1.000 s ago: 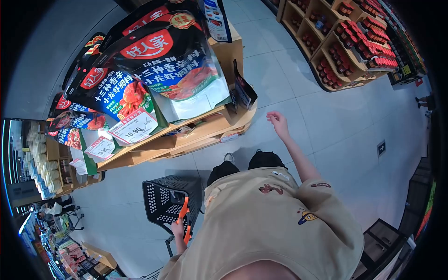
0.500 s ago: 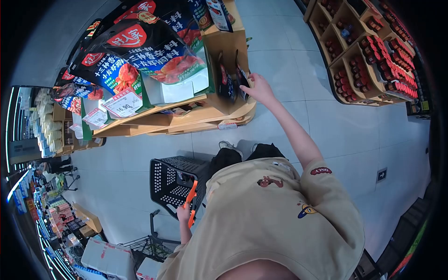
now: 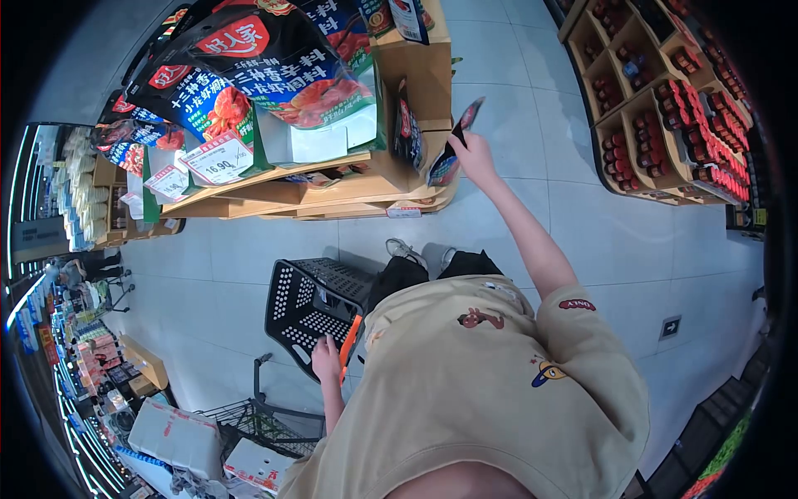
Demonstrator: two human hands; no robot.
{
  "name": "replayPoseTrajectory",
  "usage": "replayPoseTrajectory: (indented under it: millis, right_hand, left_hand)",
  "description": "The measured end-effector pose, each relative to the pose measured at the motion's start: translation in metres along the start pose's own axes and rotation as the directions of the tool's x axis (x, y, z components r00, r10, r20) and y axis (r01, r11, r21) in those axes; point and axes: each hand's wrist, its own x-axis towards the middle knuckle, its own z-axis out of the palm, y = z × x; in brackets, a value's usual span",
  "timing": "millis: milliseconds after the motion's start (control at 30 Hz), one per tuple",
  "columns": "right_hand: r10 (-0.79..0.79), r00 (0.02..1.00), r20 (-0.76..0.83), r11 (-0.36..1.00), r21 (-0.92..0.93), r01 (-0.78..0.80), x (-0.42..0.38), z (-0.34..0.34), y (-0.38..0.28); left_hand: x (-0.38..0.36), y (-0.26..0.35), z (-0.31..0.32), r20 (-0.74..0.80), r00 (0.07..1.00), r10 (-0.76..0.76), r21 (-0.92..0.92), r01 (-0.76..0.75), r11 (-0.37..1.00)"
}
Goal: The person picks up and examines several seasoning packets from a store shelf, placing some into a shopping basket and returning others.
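Note:
My right hand [image 3: 474, 156] pinches the edge of a dark seasoning pouch [image 3: 443, 169] at the end of the wooden shelf. The pouch tilts outward, apart from another dark pouch [image 3: 407, 133] standing on that shelf end. Lower down, my left hand [image 3: 327, 359] is closed at the orange handle [image 3: 352, 339] of a black shopping basket [image 3: 287, 303]. The fingers curl over the basket's near side, and part of that grip is hidden. The basket is perforated and tilted, its opening facing left.
Large seasoning pouches [image 3: 291, 79] stand in boxes on the shelf, above price tags [image 3: 218, 158]. Shelves of red-lidded jars [image 3: 682, 125] rise at right. A cart [image 3: 270, 424] and white boxes [image 3: 174, 432] stand at lower left. Tiled floor [image 3: 515, 216] lies between.
My right hand has drawn the pouch up and outward from the shelf end, tilting it. My left hand has shifted slightly up and left against the orange handle, which has swung right.

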Motion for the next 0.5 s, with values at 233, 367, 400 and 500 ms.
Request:
replayPoseTrajectory:
  millis: [233,367,400,500]
  right_hand:
    - [0.19,0.98,0.051,0.809,0.558,-0.186,-0.032,-0.032,-0.071]
    - [0.157,0.981,0.115,0.741,0.643,-0.193,-0.053,-0.047,-0.122]
    - [0.151,0.982,0.112,0.706,0.683,-0.186,-0.055,-0.049,-0.13]
    - [0.129,0.982,0.139,0.664,0.724,-0.19,-0.062,-0.061,-0.153]
  left_hand:
    - [0.043,0.204,-0.055,-0.221,0.71,0.669,-0.349,-0.698,0.625]
    - [0.038,0.302,-0.071,-0.334,0.432,0.838,-0.379,-0.875,0.3]
    - [0.037,0.311,-0.067,-0.339,0.431,0.836,-0.381,-0.876,0.297]
    - [0.034,0.326,-0.047,-0.463,0.407,0.787,-0.538,-0.835,0.115]
